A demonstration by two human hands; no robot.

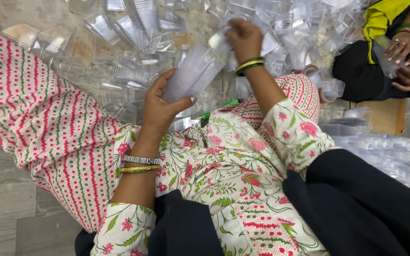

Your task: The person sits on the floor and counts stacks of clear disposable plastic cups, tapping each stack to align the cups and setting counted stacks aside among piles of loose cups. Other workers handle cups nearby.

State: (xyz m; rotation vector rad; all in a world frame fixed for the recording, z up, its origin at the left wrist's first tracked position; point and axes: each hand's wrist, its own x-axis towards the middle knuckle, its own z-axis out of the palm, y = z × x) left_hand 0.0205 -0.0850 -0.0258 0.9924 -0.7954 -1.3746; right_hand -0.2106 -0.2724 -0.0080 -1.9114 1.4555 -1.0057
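Observation:
My left hand [161,106] grips a nested stack of clear plastic containers [193,71], held tilted above my lap. My right hand [244,39] reaches forward into the pile of loose clear plastic containers [290,28] on the floor, its fingers closed around a clear piece [220,40] at the stack's far end. Both wrists wear bangles, and floral sleeves cover my forearms. My striped pink trouser leg [48,128] stretches out to the left.
Loose clear containers [119,28] lie scattered over the stone floor ahead. Another person in yellow and black [380,52] sits at the upper right, holding a clear piece in both hands. A row of stacked clear containers [380,147] lies at the right beside a brown board.

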